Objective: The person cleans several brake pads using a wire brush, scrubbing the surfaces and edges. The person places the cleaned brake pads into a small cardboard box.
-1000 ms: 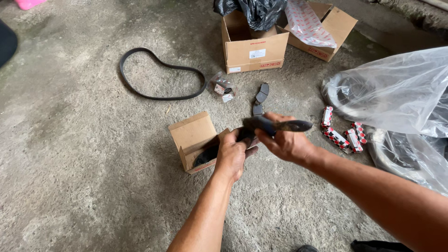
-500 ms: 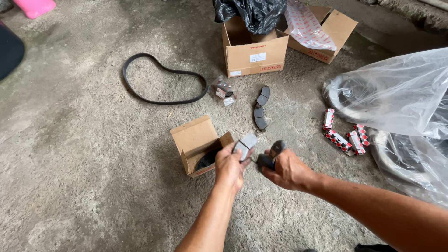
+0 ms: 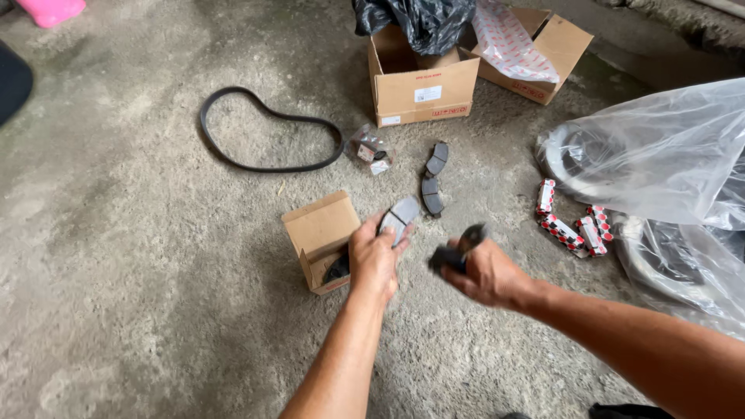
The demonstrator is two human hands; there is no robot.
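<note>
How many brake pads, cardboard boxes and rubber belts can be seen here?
Brake pads: 4, one in the left hand, one in the right hand, two on the floor
Cardboard boxes: 3
Rubber belts: 1
Total: 8

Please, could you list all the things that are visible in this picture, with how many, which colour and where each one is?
brake pads on floor: two, dark grey, middle, behind the hands
brake pad in left hand: one, grey
dark part in right hand: one, black; its kind is hard to tell
small carton: one, brown, open, beside the left hand
rubber belt: one, black loop, upper left floor
large cartons: two, brown, top centre, with black and printed bags
small packet: one, clear with small parts, by the belt
little boxes: several, red and white, right
plastic bags: clear, far right
concrete floor: grey
left hand: one, holding the pad
right hand: one, holding the dark part
</note>
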